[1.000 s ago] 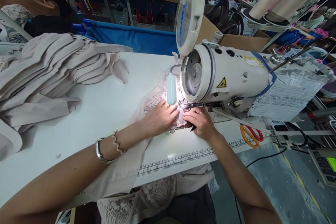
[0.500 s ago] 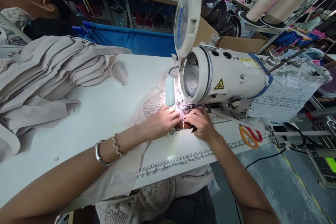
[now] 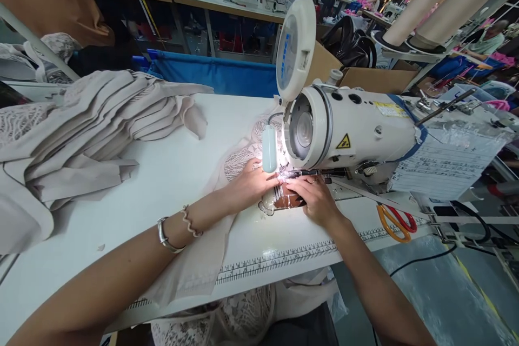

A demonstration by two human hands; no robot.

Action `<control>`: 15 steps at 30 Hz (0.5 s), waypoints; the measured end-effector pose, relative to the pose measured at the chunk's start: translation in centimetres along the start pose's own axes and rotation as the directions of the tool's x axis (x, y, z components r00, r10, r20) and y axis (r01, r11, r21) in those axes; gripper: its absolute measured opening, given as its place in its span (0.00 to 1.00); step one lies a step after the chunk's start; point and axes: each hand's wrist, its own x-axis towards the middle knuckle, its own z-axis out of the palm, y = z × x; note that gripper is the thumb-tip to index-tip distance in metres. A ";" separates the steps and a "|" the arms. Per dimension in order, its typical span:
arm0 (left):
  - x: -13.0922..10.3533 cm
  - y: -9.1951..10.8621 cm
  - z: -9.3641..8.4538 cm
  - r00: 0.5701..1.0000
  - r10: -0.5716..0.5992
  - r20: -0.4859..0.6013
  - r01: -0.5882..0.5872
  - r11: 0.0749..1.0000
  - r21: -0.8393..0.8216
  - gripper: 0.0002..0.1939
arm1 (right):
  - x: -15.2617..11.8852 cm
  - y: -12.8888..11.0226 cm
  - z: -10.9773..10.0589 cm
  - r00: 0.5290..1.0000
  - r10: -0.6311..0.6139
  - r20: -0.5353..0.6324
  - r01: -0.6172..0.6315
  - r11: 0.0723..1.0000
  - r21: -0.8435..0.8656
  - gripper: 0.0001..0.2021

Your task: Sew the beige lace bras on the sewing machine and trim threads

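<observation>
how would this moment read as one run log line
left hand: on lace, near lamp | right hand: close to left hand, beside sewing machine | cloth pile: on table, left side

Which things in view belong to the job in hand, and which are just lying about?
In the job: sewing machine; lit lamp; lace fabric at the left hand; pale fabric pile, probably.

Just lying about, it seems: orange-handled scissors; black bag; cardboard box.
</observation>
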 end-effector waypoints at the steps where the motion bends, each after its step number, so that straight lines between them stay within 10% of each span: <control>1: 0.0 -0.1 -0.2 1.000 -0.017 0.013 0.017 1.000 -0.002 0.24 | 0.0 0.0 0.0 1.000 0.001 -0.007 -0.001 1.000 -0.005 0.25; 10: 0.3 -0.7 -0.3 0.987 -0.160 0.000 0.160 0.983 -0.088 0.15 | 0.0 0.0 0.1 0.999 -0.009 -0.052 0.009 1.000 -0.006 0.23; 15: 0.2 -0.6 0.7 0.851 -0.524 -0.030 0.524 0.852 -0.018 0.16 | 0.2 0.0 -0.2 0.999 -0.027 -0.028 0.027 1.000 0.006 0.24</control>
